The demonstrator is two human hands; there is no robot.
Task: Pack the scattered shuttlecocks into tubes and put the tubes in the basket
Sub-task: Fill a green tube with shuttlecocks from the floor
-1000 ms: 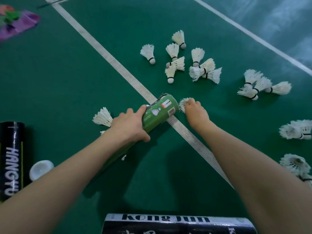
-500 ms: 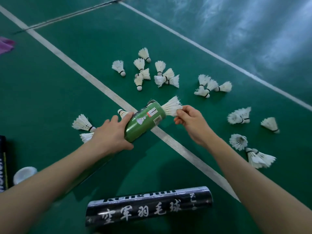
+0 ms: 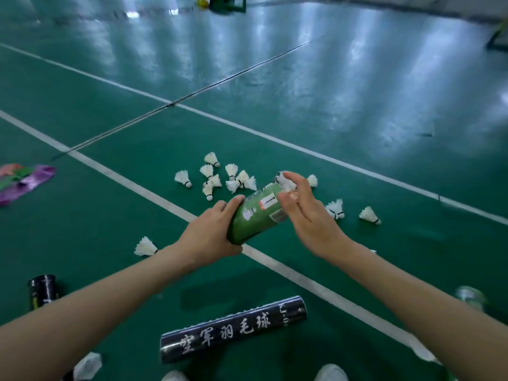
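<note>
My left hand (image 3: 211, 233) grips the lower part of a green shuttlecock tube (image 3: 254, 215) and holds it off the floor, with its open mouth tilted up and away from me. At the mouth, my right hand (image 3: 305, 215) pinches a white shuttlecock (image 3: 286, 184) with forefinger over it and thumb below; only a bit of its feathers shows. Several loose shuttlecocks (image 3: 220, 178) lie in a cluster just beyond the tube. Two more shuttlecocks (image 3: 336, 209) (image 3: 369, 215) lie to the right, and one shuttlecock (image 3: 145, 247) lies left of my left wrist.
A black tube (image 3: 233, 328) lies on the green court floor in front of my feet, and another black tube (image 3: 42, 291) is at the left. A purple and pink cloth-like thing (image 3: 26, 182) is at the far left. A white cap (image 3: 88, 365) lies at the bottom left.
The view has tilted up. Both hands lifted the green tube and tipped it more upright. The shuttlecock sits deeper in the mouth, with less of its feathers showing.
</note>
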